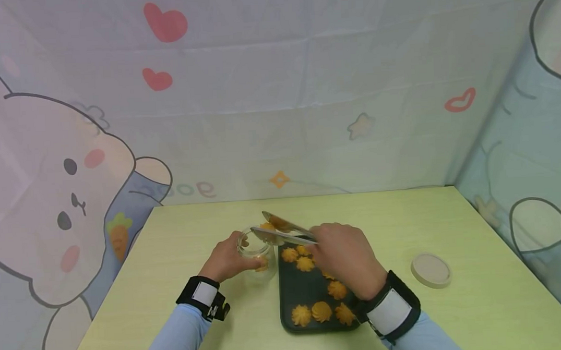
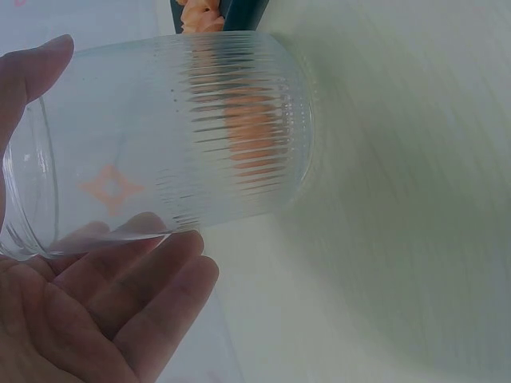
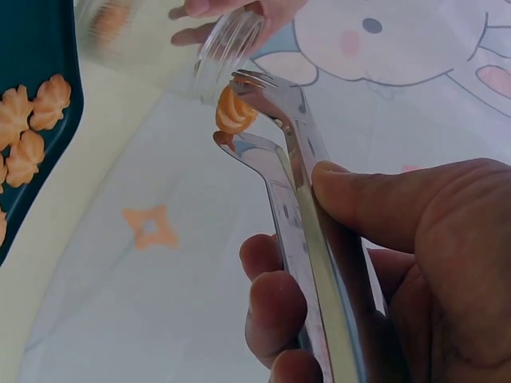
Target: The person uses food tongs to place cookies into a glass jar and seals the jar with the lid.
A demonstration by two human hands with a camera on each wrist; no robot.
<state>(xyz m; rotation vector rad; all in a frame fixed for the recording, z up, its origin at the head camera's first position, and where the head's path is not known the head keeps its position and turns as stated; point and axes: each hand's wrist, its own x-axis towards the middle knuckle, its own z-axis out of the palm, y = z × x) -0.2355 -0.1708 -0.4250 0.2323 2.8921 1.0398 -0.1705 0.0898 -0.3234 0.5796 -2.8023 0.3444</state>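
My left hand grips a clear glass jar near its rim, with the thumb on one side and fingers on the other. The jar is ribbed toward its base, and an orange-brown piped cookie shows through the glass at the bottom. In my right hand is a pair of metal tongs, thumb on one arm and fingers curled round the other. Between the tong tips, right at the jar's mouth, sits a swirled cookie.
A dark baking tray with several piped cookies lies right of the jar, partly under my right hand and forearm. Farther right, a pale round lid rests on the light yellow table. A printed cloth hangs behind.
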